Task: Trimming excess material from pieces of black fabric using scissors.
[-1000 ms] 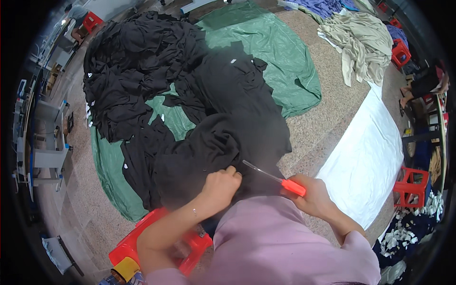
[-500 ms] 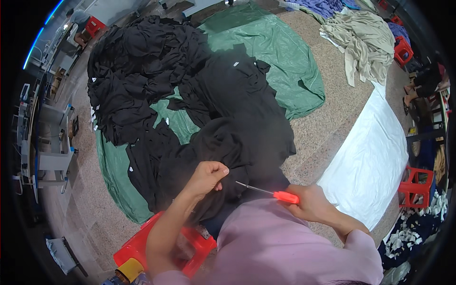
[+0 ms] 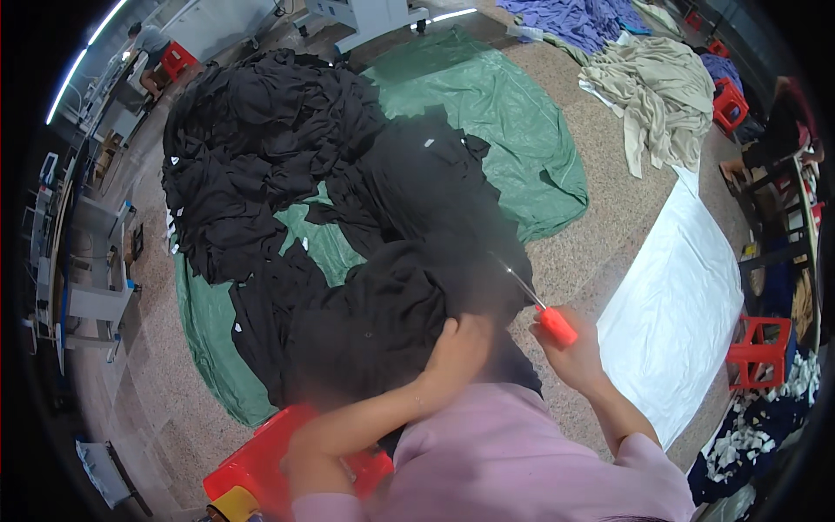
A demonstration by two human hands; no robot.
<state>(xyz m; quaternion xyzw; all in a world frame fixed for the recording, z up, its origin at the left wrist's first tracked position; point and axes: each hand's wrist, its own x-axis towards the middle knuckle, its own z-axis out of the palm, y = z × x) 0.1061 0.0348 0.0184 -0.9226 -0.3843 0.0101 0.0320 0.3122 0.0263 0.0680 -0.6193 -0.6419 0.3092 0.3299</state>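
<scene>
While the right hand (image 3: 576, 358) is gripping a red-handled tool (image 3: 557, 327), the left hand (image 3: 461, 350) is resting at black cloth (image 3: 378, 317) before the torso (image 3: 522, 457), pinch unclear; probably positioning fabric, next move calling for tip control.

This looks like a workshop for clothes. A big heap of black cloth (image 3: 261, 113) lies on a green sheet (image 3: 496, 122) on the hard, speckled floor (image 3: 591, 235). Farther off are more heaps, one of purple cloth (image 3: 574, 22) and one of pale cloth (image 3: 657, 87). On the right is a pile of dark blue and white bits (image 3: 735, 444). Work tables (image 3: 96, 303) stand along the left side, and a person (image 3: 152, 43) sits at one there. Red plastic stools (image 3: 758, 350) are dotted around.
</scene>
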